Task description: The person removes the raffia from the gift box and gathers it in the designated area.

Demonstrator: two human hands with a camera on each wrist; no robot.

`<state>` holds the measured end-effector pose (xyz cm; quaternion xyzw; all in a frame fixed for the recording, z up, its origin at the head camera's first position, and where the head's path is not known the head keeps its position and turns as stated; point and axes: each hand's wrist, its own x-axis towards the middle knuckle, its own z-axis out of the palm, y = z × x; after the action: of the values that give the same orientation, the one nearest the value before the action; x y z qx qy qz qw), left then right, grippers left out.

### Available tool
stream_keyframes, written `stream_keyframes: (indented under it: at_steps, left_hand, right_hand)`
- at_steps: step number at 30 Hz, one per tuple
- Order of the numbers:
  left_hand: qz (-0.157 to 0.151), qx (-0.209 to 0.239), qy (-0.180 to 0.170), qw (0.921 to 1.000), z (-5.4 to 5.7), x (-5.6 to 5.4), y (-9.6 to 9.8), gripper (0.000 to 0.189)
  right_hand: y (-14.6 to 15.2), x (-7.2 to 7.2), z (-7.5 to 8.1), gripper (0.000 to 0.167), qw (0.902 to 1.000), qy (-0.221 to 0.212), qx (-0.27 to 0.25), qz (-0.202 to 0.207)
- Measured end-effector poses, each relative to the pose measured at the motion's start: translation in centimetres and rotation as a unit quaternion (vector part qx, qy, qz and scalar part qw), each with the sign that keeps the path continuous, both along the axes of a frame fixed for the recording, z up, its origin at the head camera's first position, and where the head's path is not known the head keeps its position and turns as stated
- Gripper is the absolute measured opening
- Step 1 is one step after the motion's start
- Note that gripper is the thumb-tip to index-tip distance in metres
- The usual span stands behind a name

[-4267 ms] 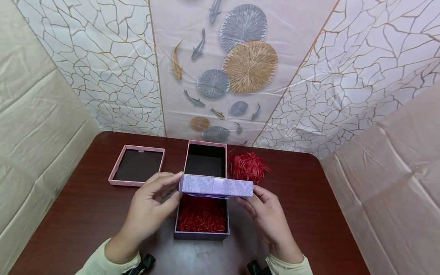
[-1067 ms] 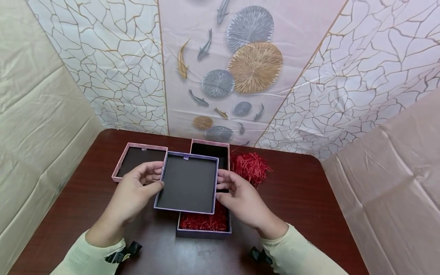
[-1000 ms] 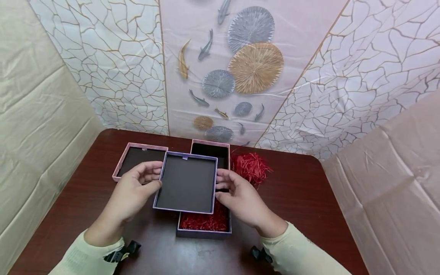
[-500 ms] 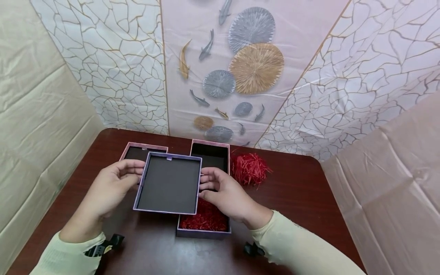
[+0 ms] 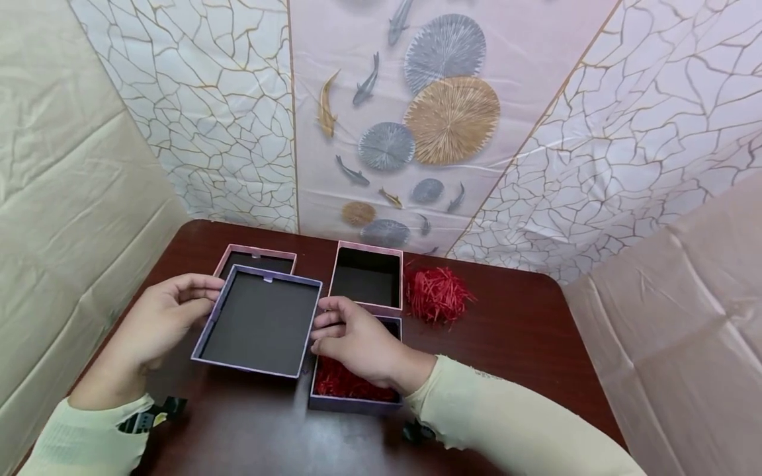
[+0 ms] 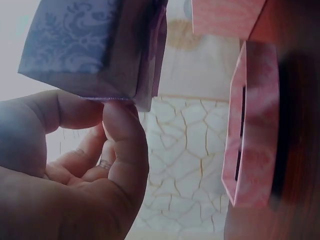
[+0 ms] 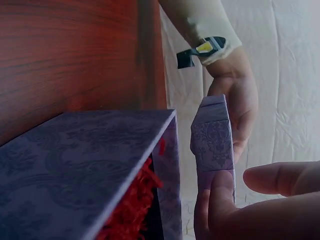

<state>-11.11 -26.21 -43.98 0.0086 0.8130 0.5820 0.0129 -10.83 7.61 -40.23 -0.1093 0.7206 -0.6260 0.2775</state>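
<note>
Between both hands, above the table, is a purple patterned box lid [image 5: 258,324], its black inside facing up. My left hand [image 5: 161,324] pinches the lid's left edge; the left wrist view shows thumb and finger at a corner of the lid [image 6: 75,45]. On the opposite edge, my right hand [image 5: 357,340] grips the lid [image 7: 215,142] with its fingertips. Under my right forearm and hand stands the purple box base [image 5: 351,404], with red shredded paper [image 5: 342,382] inside; the hand covers part of it.
A pink box lid [image 5: 286,254] lies behind the held lid, partly hidden by it. The pink box base [image 5: 369,277], black inside, stands behind the purple base. A pile of red shredded paper [image 5: 439,294] sits right of it on the dark red table [image 5: 506,330].
The purple lid was first held edge-on over the purple base, then turned with its inside up. Both hands have since carried it left, off the base and partly in front of the pink lid.
</note>
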Motion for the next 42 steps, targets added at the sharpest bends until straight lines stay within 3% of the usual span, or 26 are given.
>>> stream_keyframes:
  at_steps: [9, 19, 29, 33, 42]
  left_hand:
    - [-0.013, -0.001, 0.004, 0.9999, -0.5, 0.2, -2.4, 0.025]
    - [-0.025, -0.013, -0.012, 0.9995, -1.8, 0.4, -3.8, 0.025]
    - [-0.017, 0.007, -0.020, 0.9996, -3.2, 1.0, -5.9, 0.021]
    - [-0.007, 0.012, -0.030, 0.9994, -3.6, 1.1, -6.6, 0.024]
    - [0.003, 0.002, -0.037, 0.9993, -4.5, 1.3, -7.7, 0.023]
  right_hand:
    - [-2.3, -0.4, -0.1, 0.068, 0.9994, -0.036, 0.003, 0.002]
    - [-3.9, -0.4, 0.0, 0.072, 0.9973, -0.053, 0.049, 0.011]
    - [-6.3, -0.3, 0.8, 0.078, 0.9910, -0.131, -0.014, 0.023]
    - [-7.0, -0.6, 1.2, 0.080, 0.9904, -0.134, 0.005, 0.032]
    - [-9.3, -0.3, 0.6, 0.080, 0.9880, -0.145, 0.053, -0.004]
